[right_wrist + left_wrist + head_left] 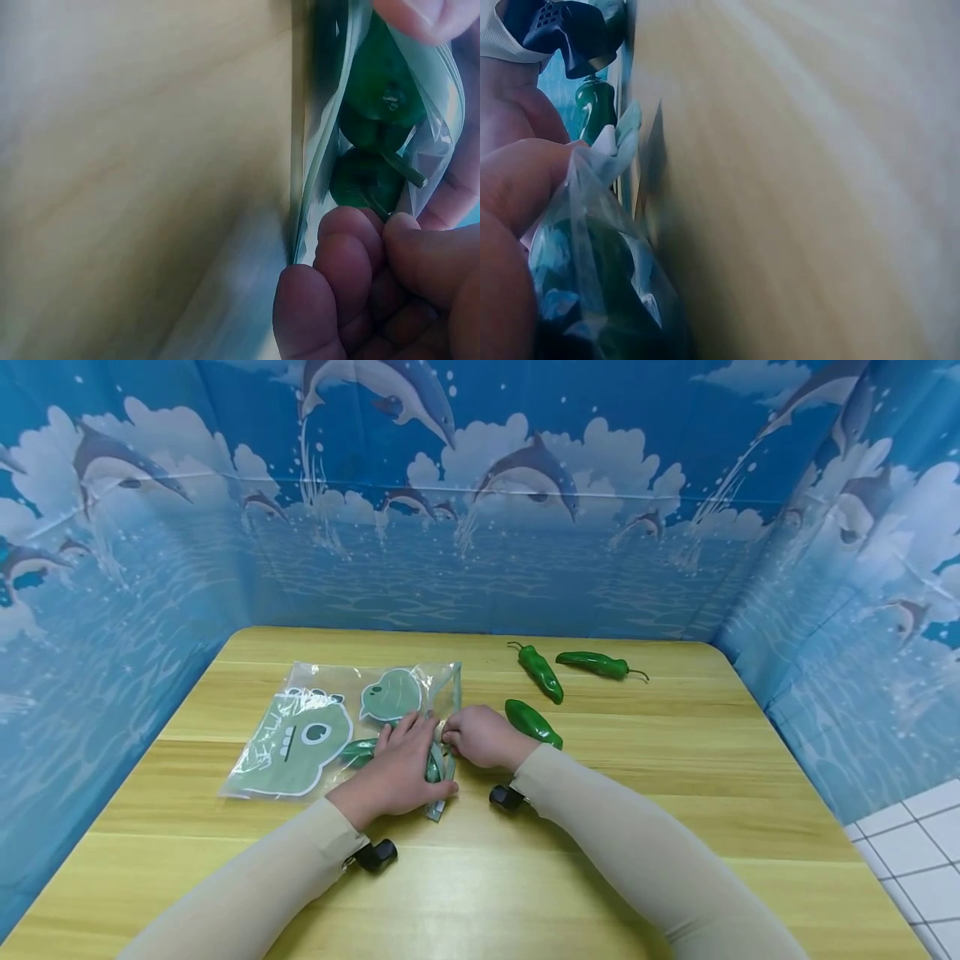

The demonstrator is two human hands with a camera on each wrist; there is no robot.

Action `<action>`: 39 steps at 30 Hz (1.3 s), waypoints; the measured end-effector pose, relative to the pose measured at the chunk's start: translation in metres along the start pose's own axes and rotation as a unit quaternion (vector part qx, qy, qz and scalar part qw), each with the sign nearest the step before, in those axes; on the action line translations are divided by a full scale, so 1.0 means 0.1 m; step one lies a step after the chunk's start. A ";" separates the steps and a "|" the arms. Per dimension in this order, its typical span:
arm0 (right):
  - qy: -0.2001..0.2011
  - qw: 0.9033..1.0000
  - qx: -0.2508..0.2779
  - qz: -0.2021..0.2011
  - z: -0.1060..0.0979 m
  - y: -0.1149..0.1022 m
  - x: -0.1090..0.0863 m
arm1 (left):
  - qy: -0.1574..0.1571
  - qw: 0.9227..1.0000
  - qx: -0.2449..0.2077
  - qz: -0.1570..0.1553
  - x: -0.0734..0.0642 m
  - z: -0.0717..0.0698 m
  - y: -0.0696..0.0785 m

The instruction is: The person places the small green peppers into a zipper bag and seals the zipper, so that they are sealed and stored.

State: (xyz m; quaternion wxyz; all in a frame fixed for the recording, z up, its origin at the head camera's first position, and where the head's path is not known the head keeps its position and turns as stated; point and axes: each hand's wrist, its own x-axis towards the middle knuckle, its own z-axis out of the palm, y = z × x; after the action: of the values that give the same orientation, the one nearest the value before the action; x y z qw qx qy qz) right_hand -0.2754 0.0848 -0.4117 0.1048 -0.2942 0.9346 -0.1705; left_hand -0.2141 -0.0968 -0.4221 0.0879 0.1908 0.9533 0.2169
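A clear zip bag (255,760) with green cartoon dinosaur prints lies on the table, its mouth towards the right. My left hand (405,768) rests over the mouth end, fingers stretched across the plastic and thumb near the front corner. Inside the mouth are green peppers (379,90), stems facing out. My right hand (483,737) is at the opening, thumb and forefinger pinching the stem of the lowest pepper (364,180). In the left wrist view the bulging bag (592,262) shows dark green through its plastic.
Just right of my right hand lies a loose green pepper (532,722). Two more, a left one (540,672) and a right one (596,664), lie near the back of the wooden table (675,760). A dolphin-print curtain (480,577) stands along the back and sides.
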 end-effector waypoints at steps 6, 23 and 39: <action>-0.008 0.999 0.025 0.018 -0.01 0.01 0.00 | -0.006 1.000 0.001 -0.003 0.00 0.00 -0.01; 0.067 0.987 0.119 0.087 -0.32 0.11 -0.21 | 0.000 1.000 0.002 -0.012 -0.01 0.01 0.01; 0.095 0.982 0.122 0.111 -0.54 0.32 -0.32 | -0.004 1.000 0.008 -0.014 -0.01 0.00 0.02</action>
State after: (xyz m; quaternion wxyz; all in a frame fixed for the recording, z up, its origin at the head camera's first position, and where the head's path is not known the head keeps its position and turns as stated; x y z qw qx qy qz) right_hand -0.2820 0.1419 -0.3707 0.0693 -0.1558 0.9394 -0.2973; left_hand -0.2120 -0.0952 -0.4212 0.0931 0.1789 0.9574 0.2068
